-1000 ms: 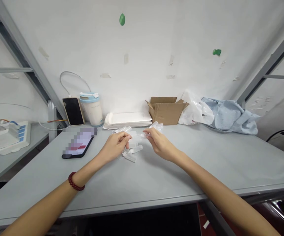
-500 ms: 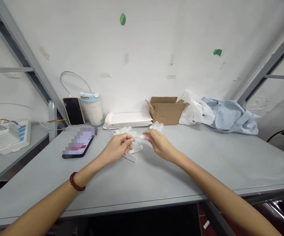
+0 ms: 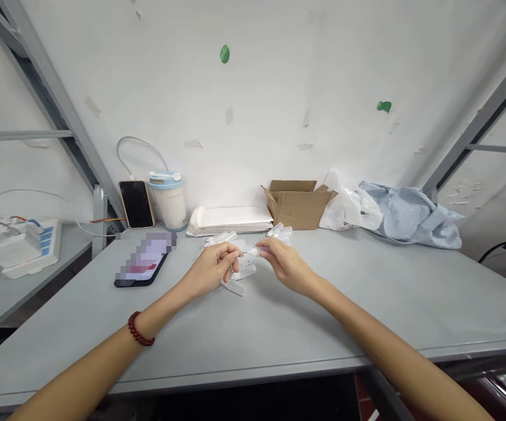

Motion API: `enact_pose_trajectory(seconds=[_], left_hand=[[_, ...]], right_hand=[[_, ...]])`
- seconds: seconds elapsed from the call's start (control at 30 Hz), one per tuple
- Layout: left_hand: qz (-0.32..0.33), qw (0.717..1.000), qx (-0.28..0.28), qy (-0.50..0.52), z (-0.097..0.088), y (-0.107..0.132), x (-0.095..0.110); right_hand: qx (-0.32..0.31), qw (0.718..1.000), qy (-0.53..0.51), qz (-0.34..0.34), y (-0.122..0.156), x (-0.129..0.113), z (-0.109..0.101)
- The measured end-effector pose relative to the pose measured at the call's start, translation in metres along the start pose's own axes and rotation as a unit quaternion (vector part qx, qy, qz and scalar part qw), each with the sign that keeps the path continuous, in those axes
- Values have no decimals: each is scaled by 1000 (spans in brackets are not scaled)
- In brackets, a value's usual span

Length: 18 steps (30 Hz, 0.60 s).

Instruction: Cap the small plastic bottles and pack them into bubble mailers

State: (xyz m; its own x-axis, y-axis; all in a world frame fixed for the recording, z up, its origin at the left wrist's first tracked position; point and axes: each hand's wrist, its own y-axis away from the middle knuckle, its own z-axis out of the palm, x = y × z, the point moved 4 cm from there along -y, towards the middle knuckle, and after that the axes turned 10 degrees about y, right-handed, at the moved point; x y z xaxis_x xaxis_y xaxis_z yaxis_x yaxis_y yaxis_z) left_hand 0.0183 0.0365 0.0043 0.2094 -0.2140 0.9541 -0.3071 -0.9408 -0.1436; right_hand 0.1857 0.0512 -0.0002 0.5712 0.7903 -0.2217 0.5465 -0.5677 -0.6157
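My right hand is closed in a pinch on a small translucent plastic tube with a white end. Opposite it, my left hand pinches a thin strand that spans the short gap to the tube's tip; whether it is wire or string I cannot tell. Several similar clear plastic pieces with thin white loops lie beneath and beyond my left fingers. More of them rest behind my right hand, partly hidden by it.
Along the wall stand a charging phone, a lidded cup, a stack of white envelopes, an open cardboard box, a white plastic bag and blue cloth. Another phone lies on the grey table.
The camera has tilted up slightly, so the scene sits lower in view. Both hands keep their pinches, and the thin strand between them shows more clearly.
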Motion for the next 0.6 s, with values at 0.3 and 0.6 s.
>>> enact_pose_trajectory(seconds=[0.3, 0.6], left_hand=[[-2, 1000, -4, -1, 0, 0, 2], [17, 999, 10, -26, 5, 3, -1]], right_hand=[[-10, 1000, 8, -9, 1, -2, 2], [32, 999, 24, -22, 6, -9, 10]])
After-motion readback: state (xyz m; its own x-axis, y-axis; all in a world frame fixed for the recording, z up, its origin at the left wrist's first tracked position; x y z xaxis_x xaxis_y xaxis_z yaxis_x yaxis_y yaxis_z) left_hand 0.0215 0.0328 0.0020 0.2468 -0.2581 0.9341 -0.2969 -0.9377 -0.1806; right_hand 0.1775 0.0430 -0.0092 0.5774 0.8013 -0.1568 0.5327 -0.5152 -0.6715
